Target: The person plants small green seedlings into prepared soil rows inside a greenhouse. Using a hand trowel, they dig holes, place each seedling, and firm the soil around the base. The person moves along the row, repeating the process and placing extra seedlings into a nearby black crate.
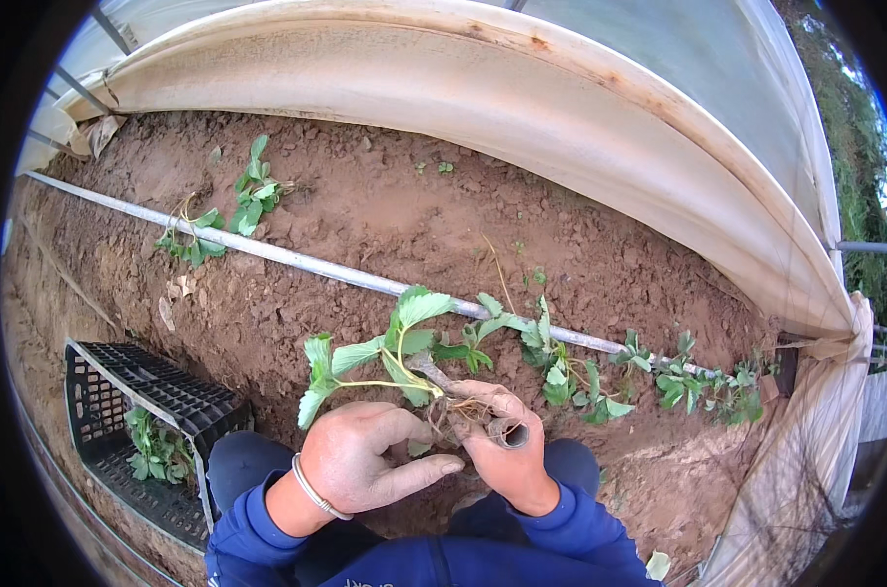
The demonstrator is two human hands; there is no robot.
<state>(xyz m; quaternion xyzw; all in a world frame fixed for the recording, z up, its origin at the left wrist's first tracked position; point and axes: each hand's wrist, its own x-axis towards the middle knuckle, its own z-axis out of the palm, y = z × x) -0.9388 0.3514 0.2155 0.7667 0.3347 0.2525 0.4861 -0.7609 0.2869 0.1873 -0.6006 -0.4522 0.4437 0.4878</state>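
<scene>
My right hand [506, 444] grips a small metal digging tool [430, 369]; the hollow round end of its handle points at me. That same hand also pinches a strawberry plant [392, 367] at its tangled brown roots [471, 409], leaves spreading up and to the left. Close beside the roots is my left hand [374, 455], dusty with soil, thumb and forefinger apart and a bracelet on its wrist. Whether its hidden fingertips touch the roots is unclear. Bare brown soil [326, 315] lies below and ahead of both hands.
A metal pipe [304, 270] runs across the soil bed. Loose strawberry plants lie near it at left [256, 191] and right [575, 381]. A black plastic crate [157, 381], tipped on its side, holds more plants [156, 447]. Plastic sheeting [443, 81] borders the far side.
</scene>
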